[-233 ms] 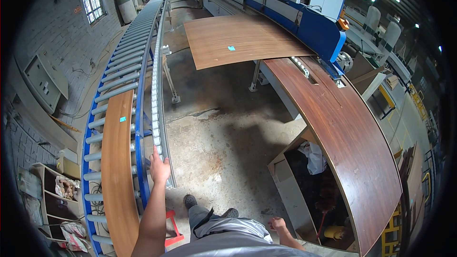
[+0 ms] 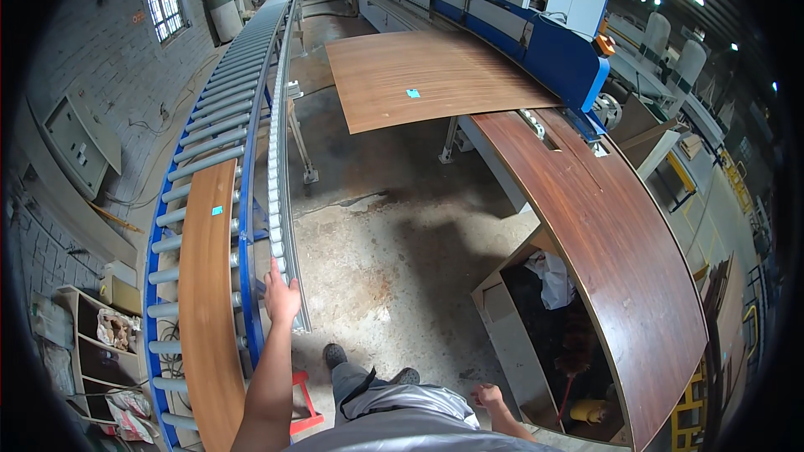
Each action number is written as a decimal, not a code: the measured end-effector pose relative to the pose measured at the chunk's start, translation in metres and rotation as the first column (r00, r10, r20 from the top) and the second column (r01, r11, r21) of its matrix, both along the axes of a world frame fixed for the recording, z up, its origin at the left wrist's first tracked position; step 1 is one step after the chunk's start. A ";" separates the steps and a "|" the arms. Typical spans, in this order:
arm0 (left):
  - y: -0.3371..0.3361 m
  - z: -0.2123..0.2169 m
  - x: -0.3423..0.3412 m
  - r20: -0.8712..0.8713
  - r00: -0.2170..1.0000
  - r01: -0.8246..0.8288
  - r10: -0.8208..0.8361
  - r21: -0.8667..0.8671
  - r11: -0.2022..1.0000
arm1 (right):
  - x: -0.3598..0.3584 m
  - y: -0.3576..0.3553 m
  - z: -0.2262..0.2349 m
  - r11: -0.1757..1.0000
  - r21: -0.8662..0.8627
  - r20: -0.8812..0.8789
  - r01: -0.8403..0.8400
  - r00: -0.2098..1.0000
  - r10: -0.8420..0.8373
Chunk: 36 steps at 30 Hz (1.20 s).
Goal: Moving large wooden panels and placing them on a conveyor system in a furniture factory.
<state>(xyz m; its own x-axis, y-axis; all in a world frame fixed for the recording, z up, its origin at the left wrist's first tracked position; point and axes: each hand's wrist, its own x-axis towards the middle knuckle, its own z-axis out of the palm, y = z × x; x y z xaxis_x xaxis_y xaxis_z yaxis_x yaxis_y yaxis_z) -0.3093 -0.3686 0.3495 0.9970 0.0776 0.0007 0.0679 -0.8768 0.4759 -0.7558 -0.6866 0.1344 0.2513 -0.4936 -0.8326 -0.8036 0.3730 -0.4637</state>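
Two bare hands are in view, and they are well apart from each other. The left hand (image 2: 281,296) is stretched forward with flat, open fingers and rests on the right edge of the roller conveyor (image 2: 219,109), at the pale metal side rail near its close end; it grips nothing. This conveyor is long and narrow, with a blue painted frame and many round grey metal rollers that lie across it. On the rollers, just to the left of the hand, lies a narrow wooden board (image 2: 208,301), smooth, light brown, with a fine straight grain and a small blue sticker near its far end. The hand does not touch the board. The right hand (image 2: 487,395) hangs low beside the person's body, fingers loosely curled, and holds nothing. Near it stands an open box (image 2: 501,326) of pale panels, under the edge of a long dark brown panel (image 2: 611,234) with a glossy surface. Farther away a wide, lighter wooden sheet (image 2: 427,79) lies flat beside the blue and white machine (image 2: 536,8). The floor (image 2: 394,234) is rough, stained concrete.
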 end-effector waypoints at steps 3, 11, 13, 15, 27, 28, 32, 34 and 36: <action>0.000 0.000 0.000 0.003 1.000 0.001 -0.001 -0.003 1.000 | 0.000 0.000 0.000 1.000 0.002 0.006 0.001 1.000 -0.001; -0.001 0.004 -0.001 -0.003 1.000 0.011 -0.011 0.000 1.000 | 0.001 -0.001 0.001 1.000 0.008 0.001 -0.004 1.000 0.004; -0.002 0.006 -0.002 -0.006 1.000 0.011 -0.011 0.007 1.000 | 0.001 -0.002 0.001 1.000 0.008 0.001 0.003 1.000 -0.003; -0.002 0.007 -0.002 -0.009 1.000 0.006 -0.006 0.006 1.000 | 0.001 -0.003 0.001 1.000 0.000 0.015 0.022 1.000 -0.022; 0.002 0.000 0.000 0.006 1.000 0.000 0.000 -0.020 1.000 | 0.006 -0.007 0.005 0.999 -0.025 0.048 0.046 0.998 -0.045; 0.001 0.000 0.000 -0.004 1.000 0.003 -0.003 -0.010 1.000 | 0.006 -0.008 0.005 0.999 -0.026 0.052 0.043 0.998 -0.042; 0.000 0.000 0.000 -0.005 1.000 0.014 -0.014 0.000 1.000 | 0.003 -0.011 -0.001 0.999 -0.032 0.043 0.037 0.998 -0.036; 0.001 -0.001 0.000 0.000 1.000 0.012 -0.012 -0.002 1.000 | 0.003 -0.011 -0.003 0.999 -0.023 0.029 0.045 0.999 -0.044; 0.001 -0.001 0.000 0.006 1.000 0.012 -0.012 -0.005 1.000 | 0.001 -0.009 -0.004 0.999 -0.020 0.033 0.045 0.998 -0.044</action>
<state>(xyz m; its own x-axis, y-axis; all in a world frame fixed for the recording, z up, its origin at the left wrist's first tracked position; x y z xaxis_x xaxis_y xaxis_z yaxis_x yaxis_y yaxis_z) -0.3097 -0.3674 0.3488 0.9978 0.0655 0.0061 0.0545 -0.8751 0.4808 -0.7545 -0.6957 0.1305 0.2556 -0.5221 -0.8136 -0.7706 0.3982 -0.4976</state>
